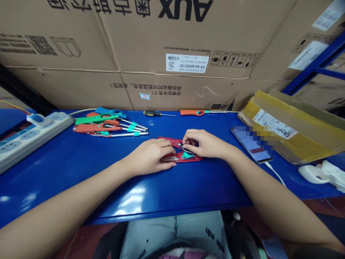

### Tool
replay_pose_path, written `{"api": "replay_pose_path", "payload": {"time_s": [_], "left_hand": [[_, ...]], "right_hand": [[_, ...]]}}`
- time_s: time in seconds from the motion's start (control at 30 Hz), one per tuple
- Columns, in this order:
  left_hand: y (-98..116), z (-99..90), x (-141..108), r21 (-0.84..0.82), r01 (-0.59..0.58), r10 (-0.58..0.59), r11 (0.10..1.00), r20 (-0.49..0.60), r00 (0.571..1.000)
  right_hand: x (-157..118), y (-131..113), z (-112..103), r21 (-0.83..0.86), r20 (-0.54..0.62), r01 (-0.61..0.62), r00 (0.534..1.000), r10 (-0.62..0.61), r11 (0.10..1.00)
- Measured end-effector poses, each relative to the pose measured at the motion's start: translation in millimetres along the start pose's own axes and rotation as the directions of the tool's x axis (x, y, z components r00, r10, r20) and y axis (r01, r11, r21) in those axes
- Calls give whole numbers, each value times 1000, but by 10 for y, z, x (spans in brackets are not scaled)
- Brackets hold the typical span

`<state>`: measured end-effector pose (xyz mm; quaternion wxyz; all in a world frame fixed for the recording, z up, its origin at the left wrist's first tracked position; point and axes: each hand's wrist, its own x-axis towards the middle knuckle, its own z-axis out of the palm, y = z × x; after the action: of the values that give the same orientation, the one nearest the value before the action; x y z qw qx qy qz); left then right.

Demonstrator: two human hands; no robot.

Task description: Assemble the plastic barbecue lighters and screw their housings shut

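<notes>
Two halves of a red lighter casing lie opened side by side on the blue table, with a green trigger piece and a thin wire in the nearer half. My left hand rests over the left end of both halves, its fingers curled round the casing. At the right end, my right hand is closed in a pinch above the casing, by the wire and a small dark part. Its fingers hide most of what they pinch.
Several assembled lighters lie at the back left beside a white power strip. A screwdriver, tiny screws and an orange lighter lie behind the hands. A phone and taped carton are right.
</notes>
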<state>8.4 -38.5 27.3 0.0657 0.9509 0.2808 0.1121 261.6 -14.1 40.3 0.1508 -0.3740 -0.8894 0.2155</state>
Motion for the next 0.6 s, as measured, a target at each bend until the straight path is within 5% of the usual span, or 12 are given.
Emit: {"api": "replay_pose_path", "payload": {"time_s": [0.17, 0.3, 0.6], "left_hand": [[31, 17, 6, -4, 27, -27, 1000, -1, 1000], [41, 14, 6, 13, 34, -34, 999, -6, 999], [64, -25, -16, -47, 4, -2, 999, 44, 999]], "right_hand": [[0, 42, -5, -213, -64, -120, 992, 109, 970], [-20, 40, -67, -199, -76, -133, 990, 120, 971], [-124, 35, -207, -46, 191, -80, 978, 88, 996]]}}
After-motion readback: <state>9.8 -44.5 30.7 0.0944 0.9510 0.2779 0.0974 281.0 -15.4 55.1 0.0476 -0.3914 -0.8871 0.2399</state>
